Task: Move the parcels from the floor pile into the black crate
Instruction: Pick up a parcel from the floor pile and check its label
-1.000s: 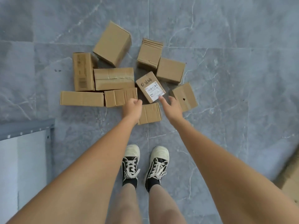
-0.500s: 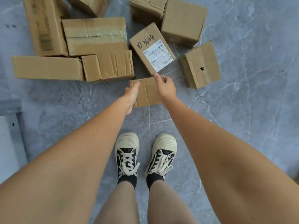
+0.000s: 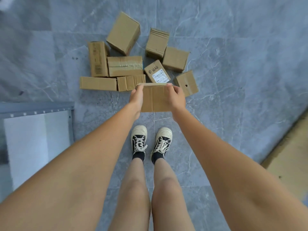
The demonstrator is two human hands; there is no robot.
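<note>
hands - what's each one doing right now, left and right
Left hand: grips the left side of the small cardboard parcel.
Right hand: grips the same parcel's right side.

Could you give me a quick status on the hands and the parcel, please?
Left hand and right hand grip the small parcel at its sides. Nine parcels left on floor. Black crate not in view.

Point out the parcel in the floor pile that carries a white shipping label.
The small parcel just beyond the held box: only it shows a white label and handwritten marking.
</note>
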